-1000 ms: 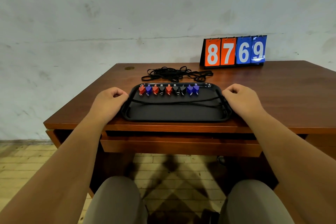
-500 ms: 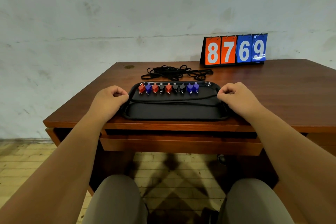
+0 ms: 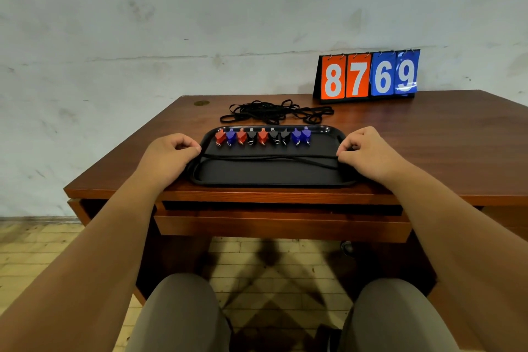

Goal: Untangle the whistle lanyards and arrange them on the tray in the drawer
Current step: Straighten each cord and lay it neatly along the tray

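Observation:
A black tray (image 3: 271, 177) lies on the wooden desk near its front edge. Several red, blue and black whistles (image 3: 263, 136) stand in a row along the tray's far side. One black lanyard (image 3: 271, 156) stretches across the middle of the tray from side to side. My left hand (image 3: 171, 151) pinches its left end at the tray's left rim. My right hand (image 3: 368, 151) pinches its right end at the right rim. A tangle of black lanyards (image 3: 274, 111) lies on the desk just behind the tray.
A flip scoreboard (image 3: 368, 76) reading 8769 stands at the back right of the desk (image 3: 443, 146), against the wall. A drawer (image 3: 283, 226) sits under the desk's front edge, above my knees. Tiled floor lies below.
Both hands have shifted slightly away from me along the tray's sides, and the lanyard between them has moved toward the whistles and pulled straighter.

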`<action>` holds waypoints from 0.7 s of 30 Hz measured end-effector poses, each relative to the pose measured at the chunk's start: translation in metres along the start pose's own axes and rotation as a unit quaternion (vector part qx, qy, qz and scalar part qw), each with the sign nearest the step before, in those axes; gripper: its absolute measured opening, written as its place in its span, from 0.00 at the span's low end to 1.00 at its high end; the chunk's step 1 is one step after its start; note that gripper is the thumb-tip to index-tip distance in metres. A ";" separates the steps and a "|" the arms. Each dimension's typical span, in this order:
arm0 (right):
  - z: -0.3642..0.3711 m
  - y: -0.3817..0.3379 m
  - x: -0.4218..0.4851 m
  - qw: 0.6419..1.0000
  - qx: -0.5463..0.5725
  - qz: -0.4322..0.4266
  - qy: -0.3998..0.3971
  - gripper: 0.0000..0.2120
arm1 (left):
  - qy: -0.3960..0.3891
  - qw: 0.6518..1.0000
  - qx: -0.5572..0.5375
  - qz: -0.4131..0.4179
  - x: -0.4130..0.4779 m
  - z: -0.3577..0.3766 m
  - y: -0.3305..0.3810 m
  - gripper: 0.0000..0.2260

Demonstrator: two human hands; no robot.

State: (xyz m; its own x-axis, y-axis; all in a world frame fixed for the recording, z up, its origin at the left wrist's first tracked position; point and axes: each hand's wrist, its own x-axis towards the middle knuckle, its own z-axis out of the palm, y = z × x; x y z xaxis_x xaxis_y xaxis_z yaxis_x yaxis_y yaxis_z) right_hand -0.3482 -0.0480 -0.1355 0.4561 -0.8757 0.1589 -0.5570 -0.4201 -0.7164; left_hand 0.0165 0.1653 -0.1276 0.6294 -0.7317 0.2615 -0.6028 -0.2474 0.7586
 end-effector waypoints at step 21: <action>-0.007 -0.013 -0.016 0.999 0.011 -0.044 -0.019 0.06 | 0.001 1.000 0.010 -0.003 0.002 0.001 -0.001 0.05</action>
State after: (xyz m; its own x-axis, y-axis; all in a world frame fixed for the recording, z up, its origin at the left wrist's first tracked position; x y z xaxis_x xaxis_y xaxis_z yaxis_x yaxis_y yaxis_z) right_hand -0.3536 -0.0301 -0.1238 0.5291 -0.8254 0.1970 -0.4977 -0.4899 -0.7157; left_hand 0.0173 0.1631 -0.1283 0.6334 -0.7295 0.2583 -0.6094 -0.2645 0.7474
